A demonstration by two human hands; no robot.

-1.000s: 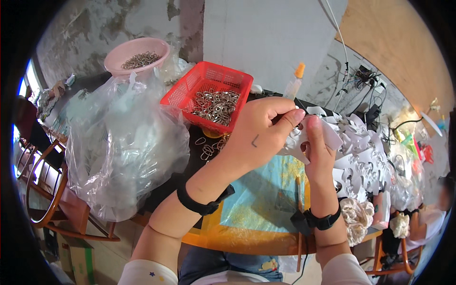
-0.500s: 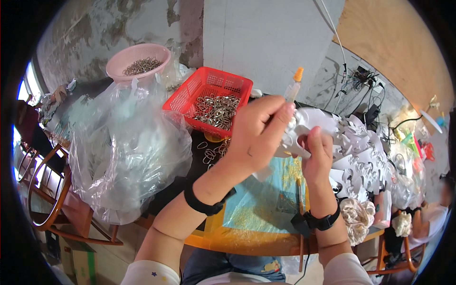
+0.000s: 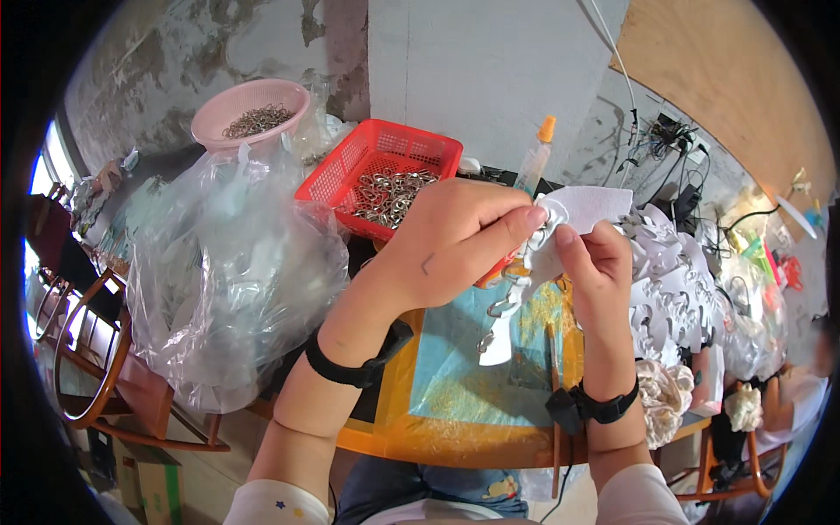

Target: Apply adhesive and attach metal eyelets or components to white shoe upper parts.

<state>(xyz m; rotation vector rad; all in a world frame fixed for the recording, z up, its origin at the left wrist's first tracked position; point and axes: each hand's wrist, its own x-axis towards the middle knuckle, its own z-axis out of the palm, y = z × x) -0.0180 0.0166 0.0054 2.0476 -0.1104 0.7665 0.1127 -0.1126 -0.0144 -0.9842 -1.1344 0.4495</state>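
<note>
My left hand [image 3: 472, 234] pinches a white, cloth-like piece [image 3: 597, 208], thumb pressed on its bunched part. My right hand [image 3: 600, 267] holds the same piece from the right, thumb and bent fingers closed on it. Small metal rings [image 3: 500, 308] hang along a narrow white strip [image 3: 496, 346] below the hands. Behind my left hand rises a clear bottle [image 3: 534, 164] with an orange cap; its lower part is mostly hidden. Both wrists wear black bands.
A red basket [image 3: 304, 190] of metal rings stands behind my left hand, beside a large clear plastic bag [image 3: 232, 280]. A pink colander [image 3: 203, 122] sits farther back. White pieces [image 3: 669, 289] pile up at right; a blue sheet [image 3: 455, 385] lies on the table.
My left hand has shifted slightly left and down. My right hand has moved up and turned inward. The white piece is spread out more, and the strip with rings now hangs in view.
</note>
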